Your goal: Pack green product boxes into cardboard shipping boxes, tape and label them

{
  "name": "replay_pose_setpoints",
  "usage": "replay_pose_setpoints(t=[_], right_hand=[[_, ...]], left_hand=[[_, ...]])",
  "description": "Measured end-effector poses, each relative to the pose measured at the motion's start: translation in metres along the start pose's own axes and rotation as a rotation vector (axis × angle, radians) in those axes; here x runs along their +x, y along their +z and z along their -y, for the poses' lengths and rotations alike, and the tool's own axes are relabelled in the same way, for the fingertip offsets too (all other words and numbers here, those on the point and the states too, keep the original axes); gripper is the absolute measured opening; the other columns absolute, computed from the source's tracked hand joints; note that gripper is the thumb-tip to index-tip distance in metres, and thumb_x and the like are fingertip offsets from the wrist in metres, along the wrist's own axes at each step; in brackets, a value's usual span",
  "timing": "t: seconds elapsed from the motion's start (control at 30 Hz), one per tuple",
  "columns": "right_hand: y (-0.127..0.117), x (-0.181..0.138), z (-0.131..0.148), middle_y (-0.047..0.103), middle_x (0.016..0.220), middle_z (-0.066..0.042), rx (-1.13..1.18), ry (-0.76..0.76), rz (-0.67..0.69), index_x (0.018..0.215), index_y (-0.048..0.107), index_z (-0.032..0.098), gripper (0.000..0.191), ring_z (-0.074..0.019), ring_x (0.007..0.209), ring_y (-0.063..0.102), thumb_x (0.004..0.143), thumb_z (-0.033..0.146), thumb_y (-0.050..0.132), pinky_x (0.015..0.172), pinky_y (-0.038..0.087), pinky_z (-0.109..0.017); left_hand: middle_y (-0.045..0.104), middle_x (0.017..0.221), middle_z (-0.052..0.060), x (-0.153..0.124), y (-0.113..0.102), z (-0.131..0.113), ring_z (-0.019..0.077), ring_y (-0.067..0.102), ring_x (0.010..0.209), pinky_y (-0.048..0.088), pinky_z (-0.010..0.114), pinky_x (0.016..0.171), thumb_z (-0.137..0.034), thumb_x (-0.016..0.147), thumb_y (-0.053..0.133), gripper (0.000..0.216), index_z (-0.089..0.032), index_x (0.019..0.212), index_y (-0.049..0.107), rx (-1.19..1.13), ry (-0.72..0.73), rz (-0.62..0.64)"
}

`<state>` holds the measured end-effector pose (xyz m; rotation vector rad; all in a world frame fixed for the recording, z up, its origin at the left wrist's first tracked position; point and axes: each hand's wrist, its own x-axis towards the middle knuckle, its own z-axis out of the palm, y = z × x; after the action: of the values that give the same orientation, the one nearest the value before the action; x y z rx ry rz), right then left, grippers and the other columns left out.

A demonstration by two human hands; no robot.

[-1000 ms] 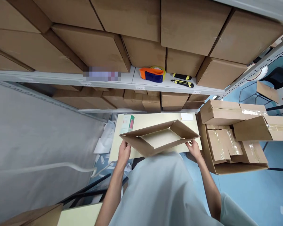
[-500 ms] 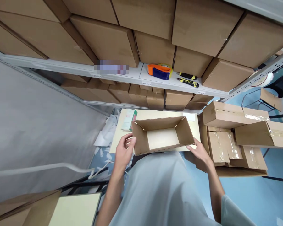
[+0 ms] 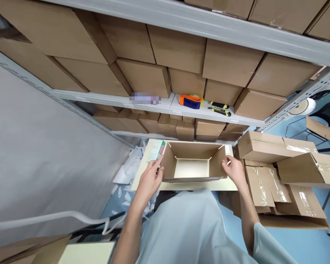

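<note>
An open-topped cardboard box (image 3: 194, 150) is between my hands, over a pale yellow table (image 3: 139, 179). The floor of the box looks pale like the tabletop, and thin gaps of light show at its corners. My left hand (image 3: 151, 179) grips the left wall, thumb near the front corner and some fingers hidden behind the cardboard. On the opposite side, my right hand (image 3: 234, 171) pinches the right wall near its front corner. Just beyond my left fingers lies a small green and white box (image 3: 156, 149).
Ahead, a metal shelf (image 3: 165, 105) is packed with cartons and carries an orange and blue tape dispenser (image 3: 191, 101) and yellow-black utility knives (image 3: 219, 109). Several cartons (image 3: 260, 187) are piled at the right. A grey wall (image 3: 49, 154) and paper scraps (image 3: 129, 167) are on the left.
The box has turned from a slight tilt to nearly square with the table. My right hand has moved up along the right wall. The view has shifted, showing more upper shelf.
</note>
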<state>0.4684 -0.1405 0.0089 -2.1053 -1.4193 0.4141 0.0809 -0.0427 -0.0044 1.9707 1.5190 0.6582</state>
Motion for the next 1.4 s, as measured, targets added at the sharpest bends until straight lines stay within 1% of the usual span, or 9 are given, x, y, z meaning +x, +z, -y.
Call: replay_pose_setpoints(t=[0.27,0.47,0.57,0.7,0.8,0.93,1.1,1.27,1.4], right_hand=[[0.036,0.024,0.031,0.078,0.083,-0.004,0.026,-0.006,0.038,0.139,0.071,0.021,0.050,-0.0297,0.075,0.076,0.103,0.053,0.058,0.075,0.053,-0.036],[0.034,0.055,0.030,0.078,0.085,-0.007,-0.021,-0.031,-0.022,0.136,0.070,0.019,0.043,-0.0306,0.080,0.077,0.105,0.043,0.053,0.075,0.052,-0.035],[0.031,0.068,0.024,0.078,0.084,-0.005,0.055,0.016,-0.036,0.134,0.070,0.020,0.042,-0.0277,0.072,0.077,0.104,0.045,0.054,0.078,0.056,-0.036],[0.028,0.083,0.019,0.071,0.071,0.003,0.356,0.145,0.104,0.129,0.067,0.020,0.047,-0.0223,0.050,0.072,0.100,0.057,0.062,0.064,0.060,-0.036],[0.032,0.092,0.020,0.065,0.068,0.007,0.561,0.202,0.201,0.130,0.062,0.021,0.060,-0.0205,0.049,0.072,0.091,0.065,0.074,0.050,0.058,-0.031],[0.051,0.091,0.027,0.067,0.068,0.008,0.596,0.186,0.296,0.130,0.063,0.020,0.068,-0.0185,0.049,0.072,0.083,0.064,0.086,0.047,0.059,-0.027],[0.081,0.080,0.031,0.079,0.076,0.001,0.572,0.179,0.365,0.140,0.065,0.021,0.070,-0.0218,0.059,0.079,0.082,0.048,0.094,0.048,0.060,-0.027],[0.082,0.075,0.016,0.083,0.087,-0.004,0.573,0.113,0.478,0.122,0.073,0.021,0.050,-0.0244,0.076,0.083,0.086,0.050,0.090,0.071,0.070,-0.036],[0.073,0.074,0.004,0.082,0.099,-0.006,0.575,0.121,0.359,0.145,0.062,0.022,0.070,-0.0251,0.084,0.084,0.092,0.065,0.079,0.075,0.071,-0.038]], left_hand=[[0.065,0.098,0.008,0.012,0.004,0.008,0.0263,0.068,0.081,0.055,0.037,0.080,-0.044,0.106,0.049,0.062,-0.025,0.165,0.059,0.181,-0.064,-0.058],[0.066,0.104,0.007,0.012,0.000,0.012,0.0242,0.070,0.086,0.056,0.033,0.082,-0.041,0.107,0.046,0.061,-0.029,0.166,0.057,0.103,0.057,0.035],[0.067,0.107,0.006,0.013,-0.002,0.012,0.0238,0.071,0.089,0.057,0.033,0.085,-0.042,0.107,0.047,0.060,-0.030,0.164,0.060,0.053,0.066,0.085],[0.066,0.102,0.005,0.017,-0.006,0.009,0.0240,0.070,0.083,0.057,0.033,0.083,-0.047,0.104,0.053,0.060,-0.032,0.162,0.062,0.043,0.091,0.162],[0.066,0.106,0.005,0.021,-0.009,0.005,0.0246,0.071,0.084,0.056,0.034,0.082,-0.053,0.100,0.061,0.068,-0.034,0.165,0.058,0.050,0.075,0.234],[0.069,0.112,0.007,0.026,-0.010,0.000,0.0255,0.074,0.087,0.058,0.034,0.084,-0.065,0.096,0.066,0.079,-0.032,0.167,0.056,0.008,0.027,0.291],[0.078,0.133,0.011,0.030,-0.001,0.008,0.0307,0.078,0.115,0.060,0.038,0.102,-0.066,0.097,0.063,0.067,-0.027,0.152,0.072,-0.085,0.063,0.326],[0.085,0.130,0.009,0.026,0.005,0.022,0.0334,0.072,0.131,0.054,0.047,0.120,-0.061,0.099,0.060,0.048,-0.029,0.122,0.088,-0.063,0.112,0.327],[0.086,0.128,0.005,0.017,0.008,0.026,0.0341,0.066,0.142,0.055,0.047,0.120,-0.060,0.100,0.058,0.047,-0.030,0.118,0.089,-0.019,-0.019,0.259]])
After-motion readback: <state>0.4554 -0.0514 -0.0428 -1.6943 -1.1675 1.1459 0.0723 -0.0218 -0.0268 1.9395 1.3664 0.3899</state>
